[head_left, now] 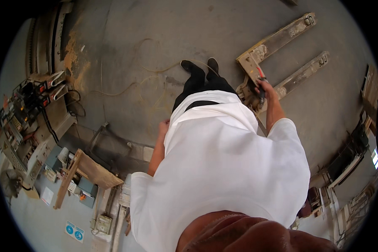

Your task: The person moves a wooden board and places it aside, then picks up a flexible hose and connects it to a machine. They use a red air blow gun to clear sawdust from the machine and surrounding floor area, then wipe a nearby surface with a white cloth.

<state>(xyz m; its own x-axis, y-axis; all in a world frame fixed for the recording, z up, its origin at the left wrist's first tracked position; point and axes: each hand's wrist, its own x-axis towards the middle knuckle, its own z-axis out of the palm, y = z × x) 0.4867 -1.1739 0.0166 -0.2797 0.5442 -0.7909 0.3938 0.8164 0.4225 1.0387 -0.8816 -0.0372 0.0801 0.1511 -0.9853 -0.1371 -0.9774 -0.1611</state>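
Right hand [264,89] was clenched on the pallet jack handle [261,80], left hand [164,126] hung free, so I'd reckon pulling straight back kept the forks [296,54] ahead of the grip tracking true.

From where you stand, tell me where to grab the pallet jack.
Grip the pallet jack by its handle, at the end opposite the two forks, coming from behind it. The handle rises toward you while the forks lie flat on the floor. The right hand is closed on it.

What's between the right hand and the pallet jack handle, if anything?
Nothing visible. The right hand is already closed on the pallet jack handle, beside the jack's yellow forks. The left hand hangs free at the person's side, holding nothing.
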